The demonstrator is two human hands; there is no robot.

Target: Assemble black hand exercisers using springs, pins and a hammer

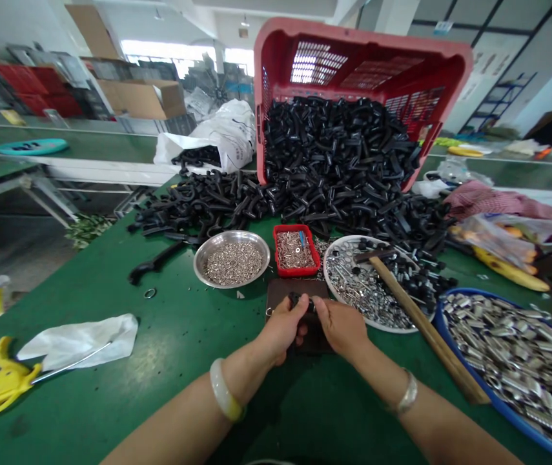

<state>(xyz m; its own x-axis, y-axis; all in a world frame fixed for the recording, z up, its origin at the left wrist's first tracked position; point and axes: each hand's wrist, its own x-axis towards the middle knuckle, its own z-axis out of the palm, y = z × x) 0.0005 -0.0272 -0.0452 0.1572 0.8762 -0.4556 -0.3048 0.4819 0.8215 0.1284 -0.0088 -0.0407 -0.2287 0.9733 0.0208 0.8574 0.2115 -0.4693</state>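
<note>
My left hand (283, 329) is closed around a black plastic part (296, 298), most of which its fingers hide. Against the right side of that part, my right hand (342, 324) pinches with thumb and finger; a small shiny bit shows there, too small to name. Both hands are over a dark brown block (278, 290) on the green table (173, 387). Just beyond the block are a red tray (297, 272) of small screws and a metal bowl (199, 266) of tiny metal pieces.
A tilted red crate (450, 71) spills black plastic parts (334, 148) across the back. To the right lie a white tray (334, 284) of hardware, a wooden-handled hammer (430, 336) and a blue basin (479, 394) of metal pieces. A yellow-handled tool (2, 387) lies left.
</note>
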